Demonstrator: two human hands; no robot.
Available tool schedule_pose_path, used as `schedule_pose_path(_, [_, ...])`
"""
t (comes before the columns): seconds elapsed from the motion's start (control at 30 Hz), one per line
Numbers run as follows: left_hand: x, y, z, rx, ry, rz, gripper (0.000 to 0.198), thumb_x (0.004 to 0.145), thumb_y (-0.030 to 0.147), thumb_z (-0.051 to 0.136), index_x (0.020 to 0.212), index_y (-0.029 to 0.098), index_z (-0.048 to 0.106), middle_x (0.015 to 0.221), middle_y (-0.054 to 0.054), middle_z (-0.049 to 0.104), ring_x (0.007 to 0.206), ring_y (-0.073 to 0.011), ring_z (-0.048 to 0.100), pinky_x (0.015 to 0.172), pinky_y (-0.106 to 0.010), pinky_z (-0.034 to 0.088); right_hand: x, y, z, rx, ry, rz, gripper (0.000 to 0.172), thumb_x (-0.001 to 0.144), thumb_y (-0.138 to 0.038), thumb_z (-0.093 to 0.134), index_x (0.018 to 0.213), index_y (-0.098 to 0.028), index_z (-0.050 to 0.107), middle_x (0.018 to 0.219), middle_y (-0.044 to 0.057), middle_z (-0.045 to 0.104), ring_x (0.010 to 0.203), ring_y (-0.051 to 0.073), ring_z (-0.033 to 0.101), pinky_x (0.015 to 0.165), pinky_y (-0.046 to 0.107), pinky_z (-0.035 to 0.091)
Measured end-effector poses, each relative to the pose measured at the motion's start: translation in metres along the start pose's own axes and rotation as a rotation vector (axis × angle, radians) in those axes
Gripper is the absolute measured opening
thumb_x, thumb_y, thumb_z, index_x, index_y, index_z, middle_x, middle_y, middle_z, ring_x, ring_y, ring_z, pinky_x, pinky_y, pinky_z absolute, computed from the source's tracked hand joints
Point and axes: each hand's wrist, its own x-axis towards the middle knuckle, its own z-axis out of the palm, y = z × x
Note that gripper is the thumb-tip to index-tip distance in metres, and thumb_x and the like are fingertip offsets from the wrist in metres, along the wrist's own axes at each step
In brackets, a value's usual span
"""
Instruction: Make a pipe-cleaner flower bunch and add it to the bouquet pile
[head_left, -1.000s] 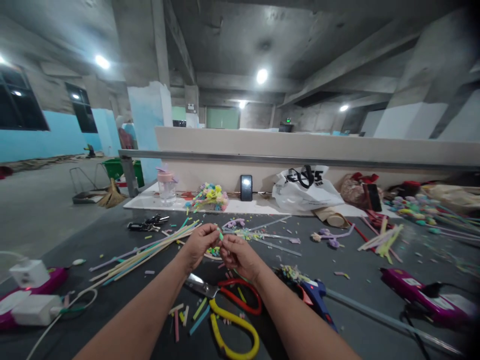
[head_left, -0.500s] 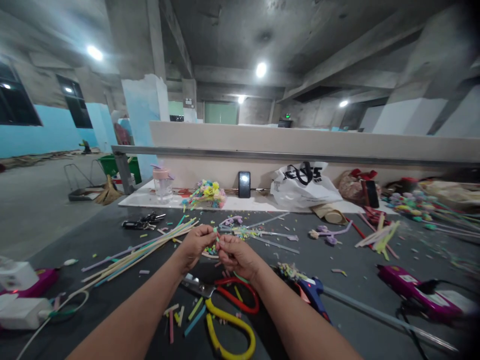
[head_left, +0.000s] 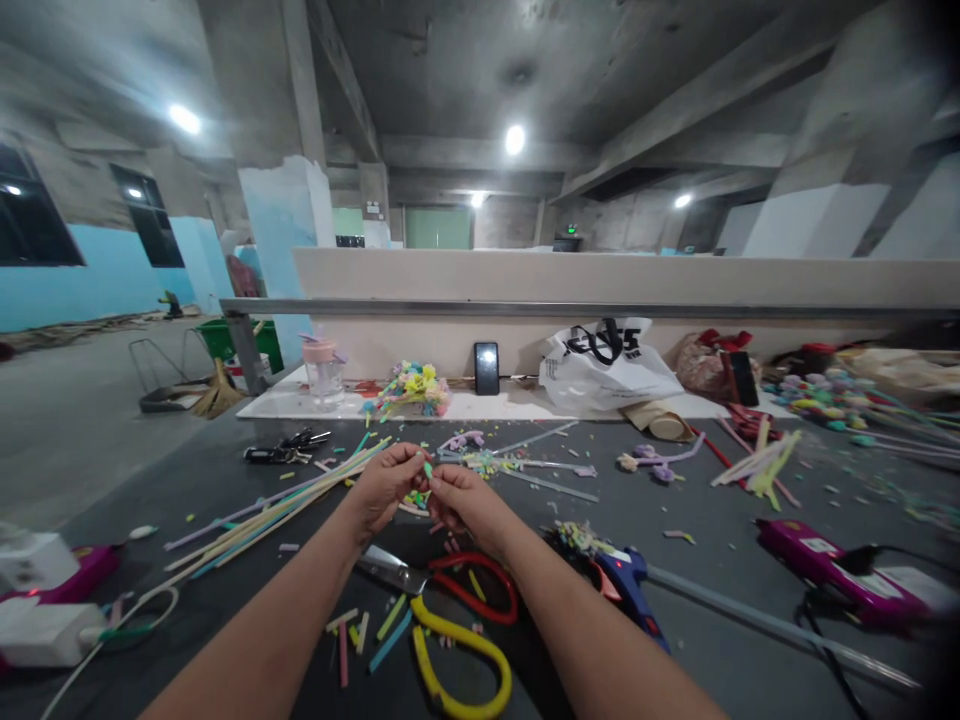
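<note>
Between the fingertips of both hands is a small green piece (head_left: 427,468), too small to make out fully. My left hand (head_left: 388,488) pinches it from the left, and my right hand (head_left: 463,498) closes on it from the right. Scissors (head_left: 409,580) with one red and one yellow handle lie below the hands, blades pointing left. Cut coloured strips (head_left: 390,618) are scattered beside them. Long pastel pipe-cleaner-like stems (head_left: 292,505) lie left of my left hand. Behind the fingers sit small coloured bits (head_left: 487,462) and clear sticks.
A blue glue gun (head_left: 634,590) with a long clear glue stick lies right of my right forearm. Magenta power strips (head_left: 840,580) with cables lie at both sides. Keys (head_left: 289,447), a phone (head_left: 487,368), a flower bunch (head_left: 416,388), a cup (head_left: 322,372) and a white bag (head_left: 604,368) are farther back.
Both hands have shifted slightly left and up, still together. The green piece now shows more plainly between the fingertips. The things on the table stay in place.
</note>
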Motion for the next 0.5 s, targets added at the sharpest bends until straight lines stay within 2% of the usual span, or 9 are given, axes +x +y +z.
schedule_pose_path(0.17, [0.001,0.002,-0.008,-0.059,0.02,0.009,0.018,0.063,0.025,0.07,0.069,0.012,0.06,0.053,0.003,0.051,0.048,-0.0058,0.046,0.05,-0.018,0.038,0.002,-0.005,-0.006,-0.109,0.045,-0.023,0.022,0.072,-0.036,0.059,0.069,-0.014,0.059,0.04,-0.006,0.051,0.031,0.003,0.03,0.033,0.015,0.018])
schedule_pose_path(0.33, [0.005,0.009,-0.021,-0.132,0.093,0.057,0.019,0.06,0.023,0.073,0.07,0.013,0.06,0.062,0.003,0.053,0.049,-0.004,0.045,0.052,-0.018,0.042,-0.001,-0.004,-0.01,-0.1,-0.045,0.053,0.027,0.072,-0.039,0.058,0.073,-0.012,0.063,0.039,-0.004,0.054,0.026,0.003,0.03,0.031,0.016,0.017])
schedule_pose_path(0.4, [0.004,0.014,-0.026,-0.15,0.098,0.079,0.019,0.061,0.024,0.072,0.07,0.014,0.06,0.064,0.003,0.054,0.049,-0.0032,0.043,0.05,-0.017,0.041,0.0,-0.003,-0.014,-0.075,-0.065,0.084,0.032,0.07,-0.042,0.059,0.074,-0.01,0.063,0.044,0.0,0.059,0.028,0.005,0.037,0.032,0.016,0.023])
schedule_pose_path(0.5, [0.001,0.021,-0.03,-0.143,0.061,0.068,0.02,0.061,0.025,0.073,0.071,0.014,0.06,0.066,0.002,0.055,0.048,-0.0033,0.042,0.048,-0.017,0.039,0.003,-0.006,-0.023,0.018,0.026,0.053,0.037,0.072,-0.048,0.056,0.079,-0.012,0.062,0.06,0.002,0.065,0.046,0.008,0.053,0.045,0.018,0.038])
